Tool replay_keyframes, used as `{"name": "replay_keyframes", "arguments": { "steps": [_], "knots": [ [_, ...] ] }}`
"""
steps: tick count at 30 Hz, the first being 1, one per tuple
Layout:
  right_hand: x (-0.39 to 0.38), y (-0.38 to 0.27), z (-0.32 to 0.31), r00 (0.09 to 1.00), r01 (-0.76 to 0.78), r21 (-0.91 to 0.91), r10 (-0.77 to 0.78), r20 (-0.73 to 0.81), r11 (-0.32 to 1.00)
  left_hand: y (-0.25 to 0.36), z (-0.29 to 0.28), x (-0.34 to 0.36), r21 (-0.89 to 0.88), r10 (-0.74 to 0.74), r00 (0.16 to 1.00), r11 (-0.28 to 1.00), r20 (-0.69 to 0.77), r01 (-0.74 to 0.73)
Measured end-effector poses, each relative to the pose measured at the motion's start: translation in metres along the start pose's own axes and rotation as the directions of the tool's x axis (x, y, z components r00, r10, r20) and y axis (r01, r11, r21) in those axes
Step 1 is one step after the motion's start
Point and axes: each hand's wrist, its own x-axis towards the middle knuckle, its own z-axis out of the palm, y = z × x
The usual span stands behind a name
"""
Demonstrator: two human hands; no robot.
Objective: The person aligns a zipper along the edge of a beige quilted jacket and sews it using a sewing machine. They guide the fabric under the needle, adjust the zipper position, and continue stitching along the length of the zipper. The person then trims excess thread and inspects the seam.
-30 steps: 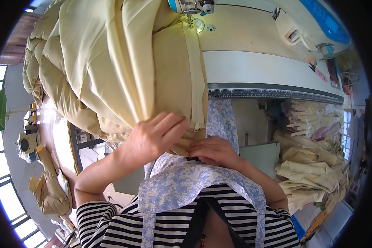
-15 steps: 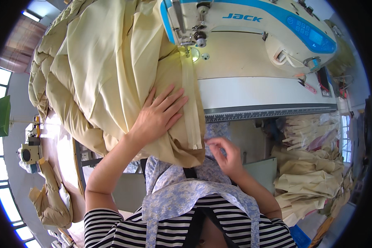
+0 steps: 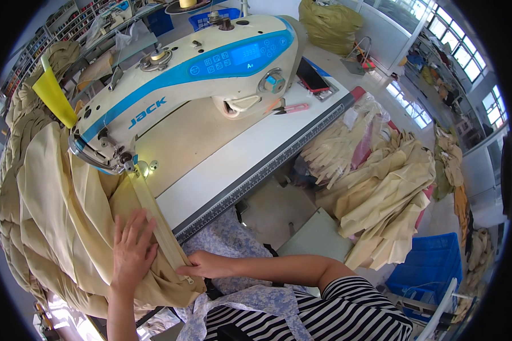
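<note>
A beige padded garment (image 3: 57, 199) lies bunched to the left of and under the head of a white and blue sewing machine (image 3: 182, 68). Along the garment's right edge runs a pale zipper (image 3: 161, 224), its far end at the lit needle area. My left hand (image 3: 132, 250) rests flat on the cloth beside the zipper, fingers stretched out. At the zipper's near end my right hand (image 3: 206, 264) is closed, thumb and fingers pinching the zipper's edge. The small zipper slider (image 3: 189, 279) shows just below those fingers.
A ruler strip (image 3: 267, 165) edges the table's front. Pink-handled thread snips (image 3: 293, 108) and a dark phone (image 3: 312, 75) lie at the machine's right. Beige cut pieces (image 3: 381, 193) are heaped to the right, near a blue crate (image 3: 429, 267). A yellow-green sack (image 3: 330, 25) stands behind.
The view has swung to the right. My right hand, beside the zipper's near end before, now pinches it. My left hand still lies flat on the garment.
</note>
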Motion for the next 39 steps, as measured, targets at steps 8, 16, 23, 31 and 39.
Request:
{"name": "replay_keyframes", "arguments": {
  "steps": [8,16,23,31,39],
  "knots": [
    [-0.01,-0.026,-0.004,0.998,0.052,-0.009,-0.052,0.022,0.999,0.017,0.023,0.035,0.005,-0.161,0.985,0.987,-0.066,0.162],
    [-0.013,-0.044,-0.066,0.704,0.274,-0.958,-0.695,0.144,0.08,0.017,0.054,0.018,-0.46,-0.489,0.797,0.833,-0.355,0.306],
    [0.022,-0.043,-0.067,0.64,0.386,-0.92,-0.7,0.317,-0.064,0.017,0.045,0.027,-0.543,-0.519,0.766,0.795,-0.379,0.27],
    [0.033,-0.055,-0.088,0.509,0.668,-0.744,-0.732,0.453,0.003,-0.003,0.03,0.05,-0.271,-0.263,0.848,0.951,-0.46,0.148],
    [0.032,-0.058,-0.088,0.535,0.667,-0.742,-0.735,0.416,0.065,-0.005,0.046,0.047,-0.159,-0.093,0.929,0.987,-0.358,0.038]
  ]
}}
